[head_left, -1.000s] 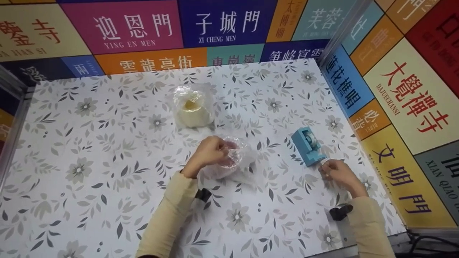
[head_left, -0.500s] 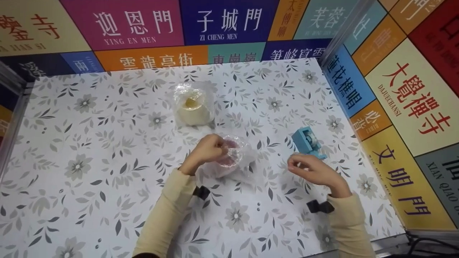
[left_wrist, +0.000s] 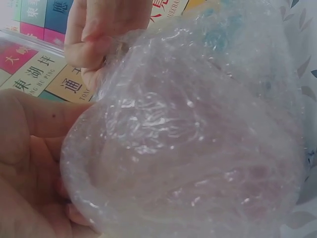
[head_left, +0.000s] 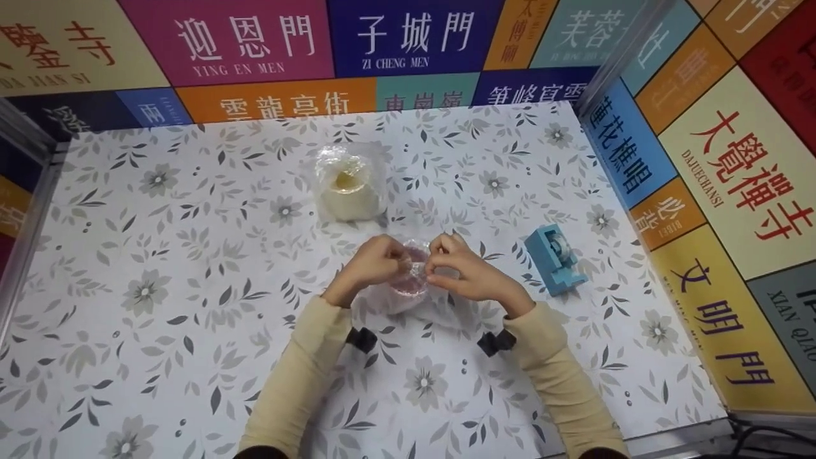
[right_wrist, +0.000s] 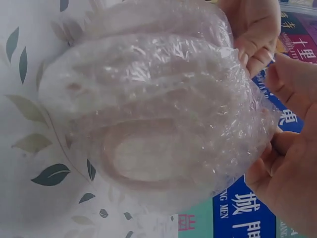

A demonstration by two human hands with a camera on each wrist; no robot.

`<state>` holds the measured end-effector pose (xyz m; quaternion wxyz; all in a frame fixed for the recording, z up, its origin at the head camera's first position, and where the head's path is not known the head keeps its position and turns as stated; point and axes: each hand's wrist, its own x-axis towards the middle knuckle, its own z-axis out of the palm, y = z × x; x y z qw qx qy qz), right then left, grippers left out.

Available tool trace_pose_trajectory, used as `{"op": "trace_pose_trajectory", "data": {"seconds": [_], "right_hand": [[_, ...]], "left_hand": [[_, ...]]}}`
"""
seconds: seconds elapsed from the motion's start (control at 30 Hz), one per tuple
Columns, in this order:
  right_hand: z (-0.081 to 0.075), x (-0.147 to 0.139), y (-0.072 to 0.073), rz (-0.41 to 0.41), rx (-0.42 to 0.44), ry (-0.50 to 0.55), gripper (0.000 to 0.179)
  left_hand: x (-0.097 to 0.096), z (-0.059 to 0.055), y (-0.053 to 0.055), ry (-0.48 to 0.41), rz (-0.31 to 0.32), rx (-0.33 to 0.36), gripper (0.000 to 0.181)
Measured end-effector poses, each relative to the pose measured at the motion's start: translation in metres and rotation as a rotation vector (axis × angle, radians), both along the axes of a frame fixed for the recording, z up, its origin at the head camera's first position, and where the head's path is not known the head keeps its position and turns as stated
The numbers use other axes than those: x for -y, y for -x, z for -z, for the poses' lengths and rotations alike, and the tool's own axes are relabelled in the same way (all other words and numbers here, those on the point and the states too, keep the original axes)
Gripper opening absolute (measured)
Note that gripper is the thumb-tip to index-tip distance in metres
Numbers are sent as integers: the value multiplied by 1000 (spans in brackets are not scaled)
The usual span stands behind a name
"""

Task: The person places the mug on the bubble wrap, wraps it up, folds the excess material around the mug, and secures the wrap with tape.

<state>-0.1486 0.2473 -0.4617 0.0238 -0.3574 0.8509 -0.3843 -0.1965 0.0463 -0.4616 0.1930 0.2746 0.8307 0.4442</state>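
A pinkish mug (head_left: pixel 406 288), seen dimly through clear bubble wrap (right_wrist: pixel 148 84), lies near the table's middle. Its loop-shaped handle (right_wrist: pixel 143 157) shows through the wrap in the right wrist view. My left hand (head_left: pixel 376 262) grips the gathered wrap at the upper left edge, with the thumb along the outside. Opposite it, my right hand (head_left: pixel 465 269) is at the wrap's edge, thumb and curled fingers pinched together. The piece of clear tape between those fingertips is too small and transparent to make out well.
A cream-coloured hollow item (head_left: pixel 350 201) in bubble wrap stands behind the mug. To the right sits a blue tape dispenser (head_left: pixel 547 262) with a clear roll. Printed panels (head_left: pixel 707 185) border the back and sides of the flower-patterned table (head_left: pixel 204 357).
My right hand has left the tape dispenser, where a short strip ran to its fingers, and moved left to the wrapped mug. My left hand has kept its grip on the wrap.
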Motion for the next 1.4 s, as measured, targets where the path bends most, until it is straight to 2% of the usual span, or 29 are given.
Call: {"op": "trace_pose_trajectory", "data": {"seconds": [0.27, 0.63, 0.77, 0.93, 1.1, 1.23, 1.4], "right_hand": [[-1, 8, 5, 32, -93, -125, 10], [2, 20, -1, 161, -241, -249, 15], [3, 25, -4, 247, -266, -228, 15], [6, 30, -8, 359, -211, -150, 13], [10, 28, -10, 436, -173, -56, 23], [14, 25, -10, 468, -156, -46, 31], [19, 22, -7, 459, -157, -27, 33]], "left_hand": [[-1, -2, 2, -5, 55, -43, 14], [-2, -3, 2, 3, 31, -2, 13], [-2, -2, 2, 11, 30, -2, 14], [-2, -1, 1, 11, 32, -14, 14], [-2, -2, 1, 1, 44, -42, 13], [-2, -1, 1, 2, 48, -50, 13], [-1, -1, 2, 5, 62, -31, 9]]}}
